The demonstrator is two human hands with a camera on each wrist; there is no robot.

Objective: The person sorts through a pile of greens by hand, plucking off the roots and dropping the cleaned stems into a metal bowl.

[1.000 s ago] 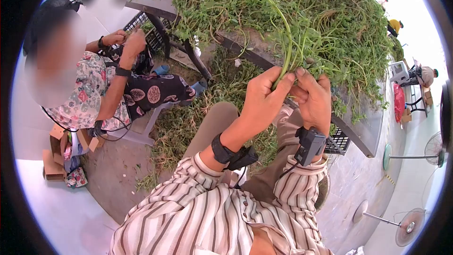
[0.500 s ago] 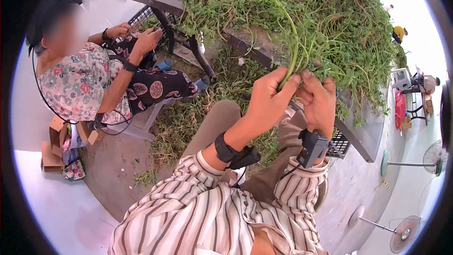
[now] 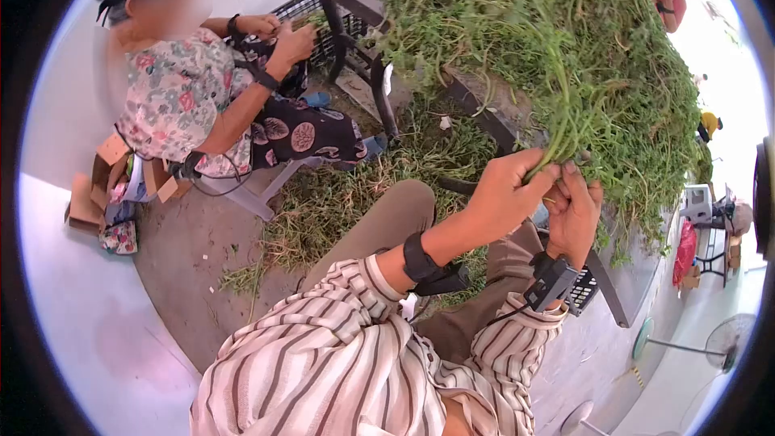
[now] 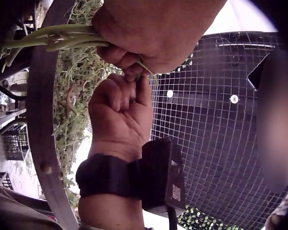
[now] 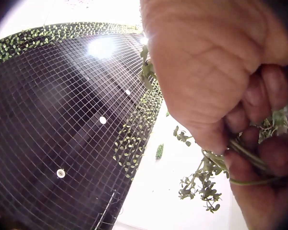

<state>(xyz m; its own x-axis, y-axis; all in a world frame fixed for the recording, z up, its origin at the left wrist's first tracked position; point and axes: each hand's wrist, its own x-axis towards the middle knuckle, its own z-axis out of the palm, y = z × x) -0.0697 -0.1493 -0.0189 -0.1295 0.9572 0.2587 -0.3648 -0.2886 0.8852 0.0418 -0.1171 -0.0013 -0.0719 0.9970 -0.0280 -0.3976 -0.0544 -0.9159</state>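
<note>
In the head view my left hand (image 3: 513, 194) grips a small bunch of leafy green stems (image 3: 561, 125), whose tops reach up over the pile of greens (image 3: 484, 32). My right hand (image 3: 576, 214) is close beside it, thumb and fingertips pinching at the lower ends of the stems. The left wrist view has thick stems (image 4: 62, 38) sticking out past the left hand, and a thin stem (image 4: 148, 71) between the two hands. Seen from the right wrist, stems (image 5: 249, 155) pass between the fingers of both hands, with small leaves hanging below.
The greens cover a dark-edged table (image 3: 484, 113). More stalks (image 3: 355, 186) lie heaped on the floor. A seated person (image 3: 194, 105) in a floral top works at the left, near a black crate (image 3: 323, 47). Cardboard boxes (image 3: 85, 206) stand behind; a fan (image 3: 726, 339) is at right.
The head view has swung, so the scene sits further right and lower. A person in red has come into view at the far right. Both hands stay together on the stems.
</note>
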